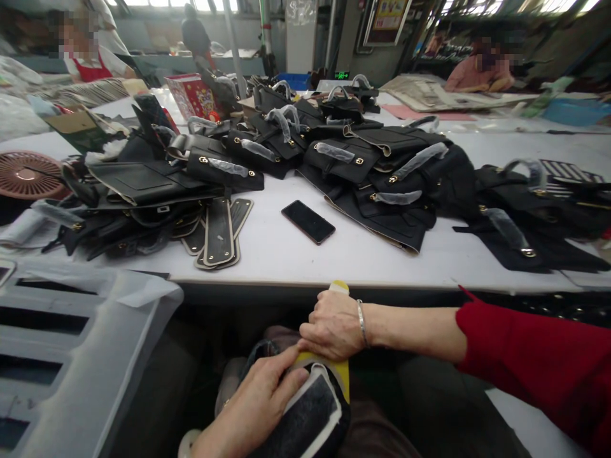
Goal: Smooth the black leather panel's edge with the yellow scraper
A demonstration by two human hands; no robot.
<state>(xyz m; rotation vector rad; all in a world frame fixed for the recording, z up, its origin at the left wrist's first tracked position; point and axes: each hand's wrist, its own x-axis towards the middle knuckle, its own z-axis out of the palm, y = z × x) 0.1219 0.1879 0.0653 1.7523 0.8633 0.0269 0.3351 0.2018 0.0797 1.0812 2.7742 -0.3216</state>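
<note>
Black leather is what we have in hand: a dark bag piece lies in our lap, below the near edge of the worktop, with a pale lining or edge strip showing along its upper side. Our left hand lies flat on it, fingers stretched forward and pressing down rather than closed around anything. Our right hand, with a thin bangle at the wrist and a red sleeve behind it, has its grip closed around a yellow tool whose tip stands up above the knuckles; the yellow runs on under the hand to the piece's edge. What kind of tool it is, we cannot tell.

Judging from how things lie, we are partway through one piece, with much left. On the worktop, well apart from our hands, sit heaps of black handbags with foam-wrapped handles, a stack of flat oval panels and more black parts at the right. Whether those are finished or waiting, the view does not show. A dark phone lies face up between the heaps. Other people sit at the far benches, their hands nowhere near ours.
</note>
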